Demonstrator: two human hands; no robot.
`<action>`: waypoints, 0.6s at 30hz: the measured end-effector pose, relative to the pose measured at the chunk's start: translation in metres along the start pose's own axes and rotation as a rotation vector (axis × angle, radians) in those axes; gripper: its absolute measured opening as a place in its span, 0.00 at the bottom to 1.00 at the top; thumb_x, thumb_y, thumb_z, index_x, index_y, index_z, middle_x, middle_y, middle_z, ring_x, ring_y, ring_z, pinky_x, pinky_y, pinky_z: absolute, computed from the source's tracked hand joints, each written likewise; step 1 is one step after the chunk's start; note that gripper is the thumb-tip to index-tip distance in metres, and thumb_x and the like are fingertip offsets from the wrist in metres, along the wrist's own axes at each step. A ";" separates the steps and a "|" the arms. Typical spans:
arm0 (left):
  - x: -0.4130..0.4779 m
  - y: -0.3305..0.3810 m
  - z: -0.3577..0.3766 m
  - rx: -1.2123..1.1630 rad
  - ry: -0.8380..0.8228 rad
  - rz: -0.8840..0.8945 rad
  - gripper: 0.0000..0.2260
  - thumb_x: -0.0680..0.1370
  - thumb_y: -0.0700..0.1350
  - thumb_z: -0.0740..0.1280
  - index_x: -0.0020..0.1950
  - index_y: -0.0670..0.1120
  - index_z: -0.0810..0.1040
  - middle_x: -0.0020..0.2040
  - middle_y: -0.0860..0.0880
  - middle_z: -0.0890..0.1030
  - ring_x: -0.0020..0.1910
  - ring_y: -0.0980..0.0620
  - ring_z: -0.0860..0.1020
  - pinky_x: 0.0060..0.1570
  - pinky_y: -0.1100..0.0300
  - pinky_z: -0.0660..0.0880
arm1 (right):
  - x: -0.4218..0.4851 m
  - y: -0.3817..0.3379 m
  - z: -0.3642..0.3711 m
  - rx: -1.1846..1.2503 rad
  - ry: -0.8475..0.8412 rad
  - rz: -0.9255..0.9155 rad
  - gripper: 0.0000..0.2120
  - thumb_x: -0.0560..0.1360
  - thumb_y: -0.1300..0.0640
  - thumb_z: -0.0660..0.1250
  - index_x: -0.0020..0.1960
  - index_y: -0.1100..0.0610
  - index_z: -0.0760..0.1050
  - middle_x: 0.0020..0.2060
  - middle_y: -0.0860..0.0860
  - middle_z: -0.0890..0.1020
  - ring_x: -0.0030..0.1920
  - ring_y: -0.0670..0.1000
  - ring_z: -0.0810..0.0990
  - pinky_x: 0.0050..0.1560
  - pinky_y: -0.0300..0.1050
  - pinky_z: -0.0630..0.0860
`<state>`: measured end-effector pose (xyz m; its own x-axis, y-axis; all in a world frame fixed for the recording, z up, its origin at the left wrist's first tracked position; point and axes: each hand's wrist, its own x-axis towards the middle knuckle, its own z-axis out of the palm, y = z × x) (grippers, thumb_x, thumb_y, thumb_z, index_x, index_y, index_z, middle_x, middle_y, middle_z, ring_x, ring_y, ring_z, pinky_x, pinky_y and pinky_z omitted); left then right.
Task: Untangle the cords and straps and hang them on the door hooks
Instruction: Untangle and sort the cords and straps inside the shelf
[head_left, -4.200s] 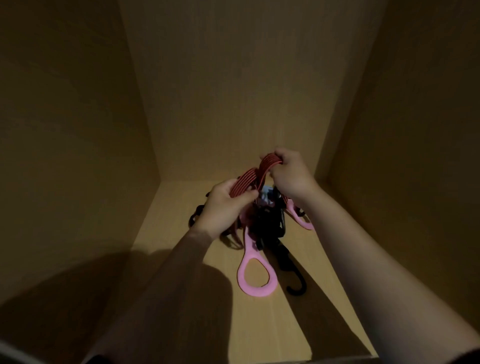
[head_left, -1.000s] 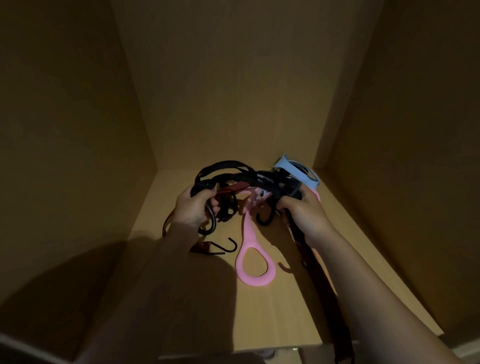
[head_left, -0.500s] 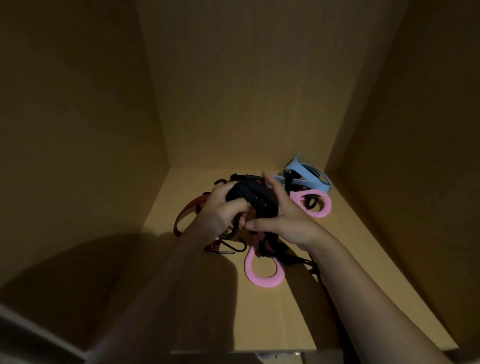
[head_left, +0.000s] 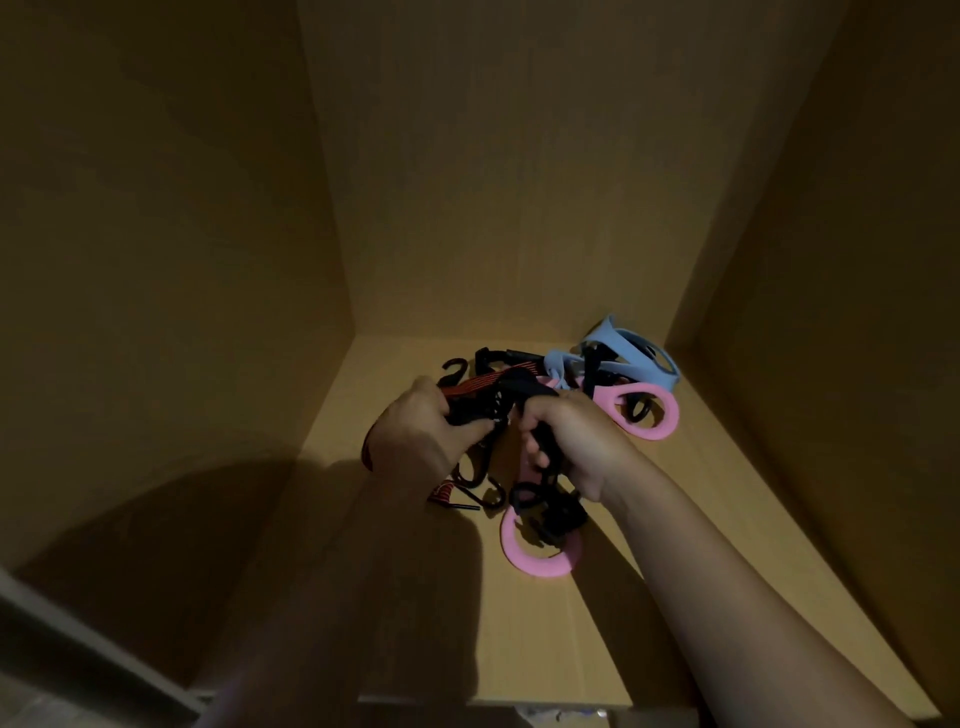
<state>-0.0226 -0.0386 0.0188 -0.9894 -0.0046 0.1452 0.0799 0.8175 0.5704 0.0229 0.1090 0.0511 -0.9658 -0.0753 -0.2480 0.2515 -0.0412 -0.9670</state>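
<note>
The wooden cupboard floor (head_left: 701, 519) bears a pink loop (head_left: 540, 565), a blue strap (head_left: 641, 364) and a black hook (head_left: 496, 496).

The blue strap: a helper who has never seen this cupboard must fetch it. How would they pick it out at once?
On the cabinet floor, look to the back right corner, beyond the dark tangle. The blue strap lies there, right behind a pink loop. It is the only pale blue piece; the rest are pink, black or red-striped.

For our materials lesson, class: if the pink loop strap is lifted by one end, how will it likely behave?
Probably floppy: the pink loop strap bends up toward the right hand. Likely snags: a black cord lies across its near loop. Unlikely to roll, since that loop lies flat.
</note>
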 end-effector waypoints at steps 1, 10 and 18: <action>-0.003 0.003 0.000 -0.019 -0.034 -0.026 0.18 0.71 0.61 0.67 0.35 0.47 0.70 0.31 0.51 0.74 0.31 0.52 0.72 0.30 0.60 0.64 | 0.000 -0.001 0.002 -0.041 -0.009 0.005 0.05 0.70 0.66 0.59 0.39 0.58 0.71 0.23 0.50 0.71 0.22 0.47 0.67 0.26 0.37 0.65; -0.008 0.016 -0.021 -1.663 -0.544 -0.605 0.25 0.80 0.55 0.48 0.55 0.37 0.75 0.50 0.39 0.81 0.52 0.44 0.76 0.59 0.49 0.66 | -0.006 0.001 0.024 -0.390 -0.261 0.038 0.06 0.72 0.67 0.60 0.39 0.58 0.70 0.26 0.51 0.72 0.23 0.46 0.69 0.27 0.36 0.69; 0.013 -0.004 -0.027 -1.507 -0.164 -0.368 0.08 0.79 0.47 0.61 0.46 0.46 0.77 0.20 0.54 0.65 0.19 0.58 0.64 0.21 0.66 0.65 | 0.016 0.003 0.013 -0.207 -0.293 0.048 0.04 0.75 0.61 0.64 0.48 0.57 0.76 0.40 0.51 0.78 0.42 0.48 0.77 0.47 0.40 0.73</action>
<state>-0.0328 -0.0575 0.0404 -0.9751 0.0751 -0.2085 -0.2164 -0.5257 0.8227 0.0088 0.0949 0.0454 -0.8867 -0.3558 -0.2951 0.2493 0.1695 -0.9535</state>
